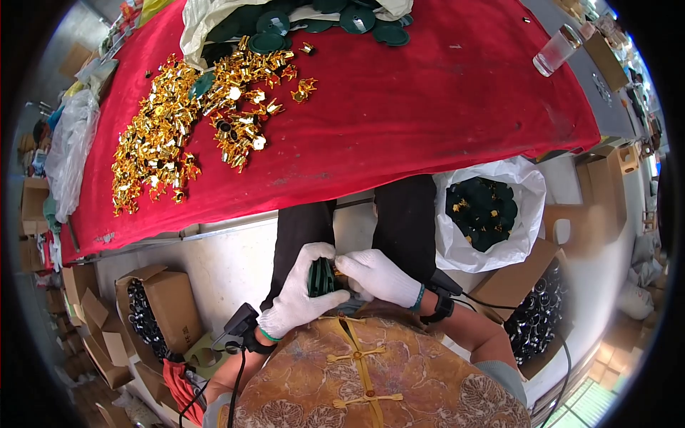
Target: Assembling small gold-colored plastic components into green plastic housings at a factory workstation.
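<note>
Over my lap, my left hand (296,296) in a white knit glove is closed around several dark green discs (321,278), held together on edge. Close against them is my right hand (378,274), gloved alike, its thumb and fingers pinched together. A gold-coloured glint shows between the two hands, but what the right fingers hold is mostly hidden. On the red-covered table (414,107) ahead lies a spread pile of small shiny gold pronged pieces (160,128). Behind it, more green discs (267,43) spill from a pale sack (196,32).
A white bag (531,192) by my right knee holds green discs with gold pieces. Open cartons of dark shiny parts stand at left (178,307) and right (506,278). A clear glass (556,51) stands at the table's far right. Cables trail from both wrist straps.
</note>
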`<state>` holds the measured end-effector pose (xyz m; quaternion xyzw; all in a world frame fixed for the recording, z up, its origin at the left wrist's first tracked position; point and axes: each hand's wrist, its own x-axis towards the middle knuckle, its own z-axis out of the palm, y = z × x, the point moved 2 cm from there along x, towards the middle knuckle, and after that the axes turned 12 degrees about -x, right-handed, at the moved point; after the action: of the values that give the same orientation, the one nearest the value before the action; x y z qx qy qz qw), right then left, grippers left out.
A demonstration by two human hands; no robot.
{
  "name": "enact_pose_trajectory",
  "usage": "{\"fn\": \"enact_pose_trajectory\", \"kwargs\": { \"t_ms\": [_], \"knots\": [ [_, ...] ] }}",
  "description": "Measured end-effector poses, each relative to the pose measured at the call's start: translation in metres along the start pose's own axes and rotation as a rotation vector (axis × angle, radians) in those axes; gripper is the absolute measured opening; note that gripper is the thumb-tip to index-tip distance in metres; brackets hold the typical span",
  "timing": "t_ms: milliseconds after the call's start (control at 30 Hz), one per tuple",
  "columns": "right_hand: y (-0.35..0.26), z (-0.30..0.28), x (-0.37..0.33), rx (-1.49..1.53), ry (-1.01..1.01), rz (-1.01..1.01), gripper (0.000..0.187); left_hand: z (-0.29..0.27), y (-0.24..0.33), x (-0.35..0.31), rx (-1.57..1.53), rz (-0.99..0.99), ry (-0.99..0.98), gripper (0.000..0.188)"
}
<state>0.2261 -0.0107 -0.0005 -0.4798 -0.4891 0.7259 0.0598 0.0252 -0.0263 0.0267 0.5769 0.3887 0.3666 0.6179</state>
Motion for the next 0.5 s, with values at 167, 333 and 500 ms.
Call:
{"fn": "enact_pose_trajectory", "kwargs": {
  "t_ms": [167, 333, 500],
  "knots": [
    [-0.012, 0.002, 0.0, -0.635, 0.487, -0.557, 0.025, 0.003, 0.003, 0.001, -0.424, -0.261, 0.154, 0.062],
    [-0.013, 0.007, -0.004, -1.017, 0.432, -0.617, 0.043, 0.005, 0.011, -0.001, -0.74, -0.415, 0.191, 0.056],
    [-0.001, 0.011, -0.003, -0.959, 0.416, -0.566, 0.032, 0.004, 0.005, -0.001, -0.568, -0.351, 0.13, 0.055]
  ]
}}
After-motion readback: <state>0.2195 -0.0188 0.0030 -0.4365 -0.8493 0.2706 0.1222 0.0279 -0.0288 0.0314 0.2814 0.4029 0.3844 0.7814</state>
